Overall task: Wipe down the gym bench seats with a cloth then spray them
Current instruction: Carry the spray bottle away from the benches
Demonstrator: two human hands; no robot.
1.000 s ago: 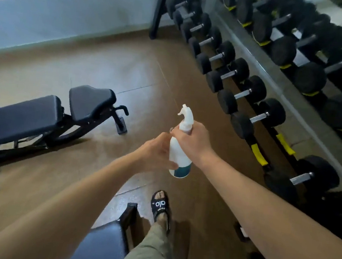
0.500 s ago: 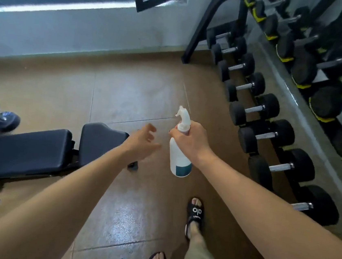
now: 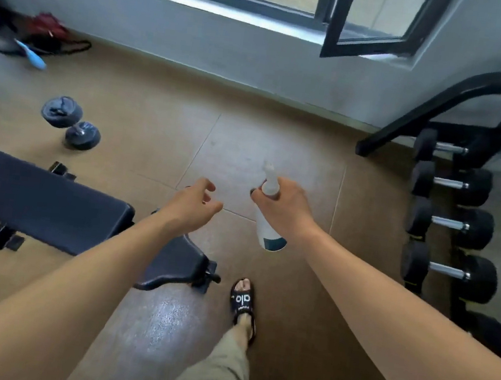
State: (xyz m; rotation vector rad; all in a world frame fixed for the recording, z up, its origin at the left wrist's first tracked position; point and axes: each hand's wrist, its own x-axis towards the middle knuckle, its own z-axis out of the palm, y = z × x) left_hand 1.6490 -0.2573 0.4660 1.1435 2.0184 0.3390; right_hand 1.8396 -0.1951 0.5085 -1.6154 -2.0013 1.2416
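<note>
The right hand point(image 3: 284, 207) is gripping a white spray bottle point(image 3: 265, 223) around its neck, its fingers curling about the top just below the nozzle. The bottle is hanging nearly upright in the air above the tiled floor point(image 3: 248, 145), its dark-banded base tilting slightly toward the person. The left hand point(image 3: 193, 203) is hovering just beside the bottle without touching it, its fingers point(image 3: 209, 185) spreading loosely and holding nothing.

Below the left forearm, a black gym bench point(image 3: 39, 200) is standing on the floor, its long padded back reaching to the left edge of the view and its smaller seat pad point(image 3: 178, 263) showing partly under the arm. The bottle is well clear of the bench, off to its right.

A person's foot in a black sandal point(image 3: 242, 301) is stepping on the floor near the seat pad, with a beige trouser leg point(image 3: 222, 371) leading down to it. A loose dumbbell point(image 3: 71, 122) is lying on the floor beyond the bench. Along the right side, a rack of dumbbells point(image 3: 454, 225) is standing against the wall, its black frame point(image 3: 440, 105) slanting up toward the corner. Under the window point(image 3: 371, 19) at the far wall, one pane is hanging open into the room. In the far left corner, a blurred heap of dark and red things point(image 3: 42, 31) is lying beside a light blue object point(image 3: 32, 55).
</note>
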